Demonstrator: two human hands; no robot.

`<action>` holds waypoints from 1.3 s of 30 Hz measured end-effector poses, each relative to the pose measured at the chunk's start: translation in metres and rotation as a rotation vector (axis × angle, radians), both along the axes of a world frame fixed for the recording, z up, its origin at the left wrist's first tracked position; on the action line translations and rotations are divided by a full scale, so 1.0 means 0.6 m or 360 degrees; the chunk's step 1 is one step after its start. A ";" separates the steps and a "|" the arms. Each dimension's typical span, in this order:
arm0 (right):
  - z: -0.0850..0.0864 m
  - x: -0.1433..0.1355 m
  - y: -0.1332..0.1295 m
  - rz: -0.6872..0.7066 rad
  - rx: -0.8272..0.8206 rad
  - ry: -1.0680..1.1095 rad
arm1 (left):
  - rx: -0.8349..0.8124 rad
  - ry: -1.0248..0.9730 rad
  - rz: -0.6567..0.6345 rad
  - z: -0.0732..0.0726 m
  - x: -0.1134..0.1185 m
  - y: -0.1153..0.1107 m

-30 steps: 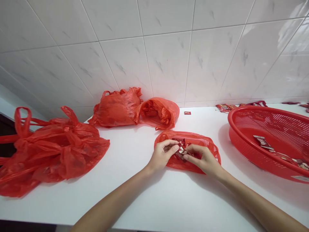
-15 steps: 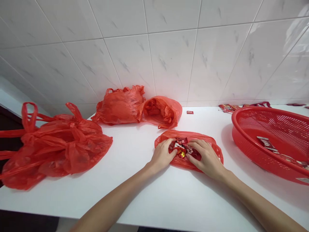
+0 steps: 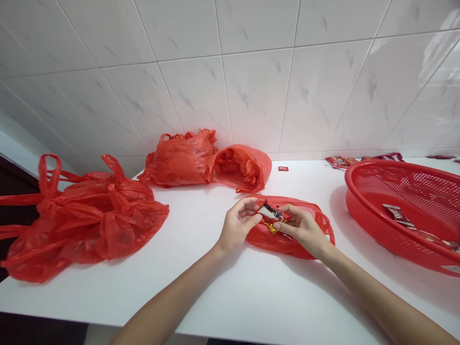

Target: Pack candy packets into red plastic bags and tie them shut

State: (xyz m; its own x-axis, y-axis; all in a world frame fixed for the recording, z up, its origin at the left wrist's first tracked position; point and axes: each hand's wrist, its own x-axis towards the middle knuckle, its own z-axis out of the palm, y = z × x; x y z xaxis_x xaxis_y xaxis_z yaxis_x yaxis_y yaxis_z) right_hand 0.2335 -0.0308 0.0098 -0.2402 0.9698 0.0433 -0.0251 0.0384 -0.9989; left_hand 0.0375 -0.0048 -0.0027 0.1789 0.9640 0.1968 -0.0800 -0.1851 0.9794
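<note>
A red plastic bag point(image 3: 282, 245) lies open on the white table, with small wrapped sweets inside, one of them gold point(image 3: 270, 227). Just above its opening, a black, white and red packet point(image 3: 270, 212) is held between both hands. My left hand point(image 3: 240, 223) pinches the packet's left end between thumb and fingers. On its right end, the thumb and curled fingers of my right hand point(image 3: 301, 227) close round the packet. Part of the bag's contents is hidden under the hands and packet.
Knotted red bags point(image 3: 86, 220) lie at the left. Against the tiled wall stand a full red bag point(image 3: 181, 160) and an open one point(image 3: 241, 167). A small red packet point(image 3: 283, 168) lies behind. At the right is a red basket point(image 3: 398, 230) holding several packets.
Both hands have come up slightly out of the bag's opening. The black, white and red packet is now raised between them, where before the fingers were down among the sweets.
</note>
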 end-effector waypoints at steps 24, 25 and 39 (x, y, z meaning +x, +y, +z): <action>-0.011 0.013 -0.005 -0.0159 -0.0153 0.0407 | -0.0424 -0.0144 -0.0669 0.010 0.008 -0.023; -0.010 0.012 -0.006 -0.0157 -0.0176 0.0455 | -0.0420 -0.0142 -0.0663 0.010 0.009 -0.023; -0.014 0.018 -0.012 -0.0214 -0.0058 0.0327 | -0.0246 -0.0178 -0.0647 0.007 0.009 -0.025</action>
State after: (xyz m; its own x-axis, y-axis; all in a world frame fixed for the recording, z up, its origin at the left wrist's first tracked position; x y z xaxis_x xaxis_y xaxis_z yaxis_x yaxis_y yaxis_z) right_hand 0.2444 -0.0378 0.0014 -0.0987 0.9942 0.0426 -0.2252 0.0194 -0.9741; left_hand 0.0429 -0.0196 0.0015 0.5351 0.8393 0.0958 -0.2232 0.0311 0.9743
